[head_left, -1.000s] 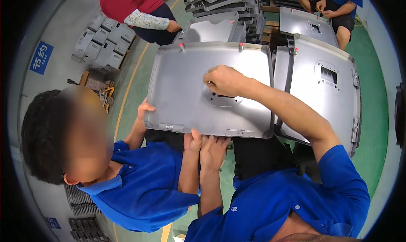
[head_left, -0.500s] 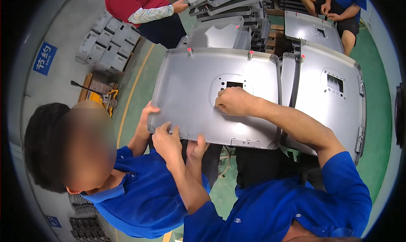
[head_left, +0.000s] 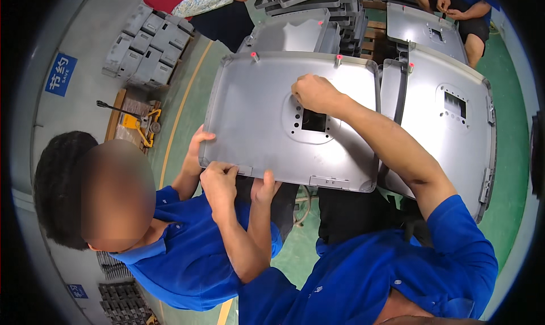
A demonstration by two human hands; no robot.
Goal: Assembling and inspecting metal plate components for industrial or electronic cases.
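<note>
A shallow grey metal panel (head_left: pixel 244 109) with raised rims lies tilted in front of me. Around its rectangular cutout is a raised plate (head_left: pixel 289 130) with several small holes. My right hand (head_left: pixel 315 93) is over the panel just beyond the cutout, fingers bent and pressed together; whatever they pinch is hidden. At the near-left rim my left hand (head_left: pixel 218 180) is closed, its thumb and fingertips together by a small slot; I cannot make out anything in them. A co-worker's hands support the panel: one hand (head_left: pixel 198 143) at the left edge, the other hand (head_left: pixel 264 187) under the near rim.
A second metal panel (head_left: pixel 431 132) stands close on the right, another panel (head_left: pixel 417 27) beyond it near a seated person. Stacked panels (head_left: pixel 318 7) rise at the back. A yellow pallet jack (head_left: pixel 136 123) and grey boxes (head_left: pixel 150 47) stand on the left. The co-worker sits close at left.
My right hand has moved away from me, from the near side of the cutout to its far side, uncovering it. The fingers of my left hand have drawn together at the rim.
</note>
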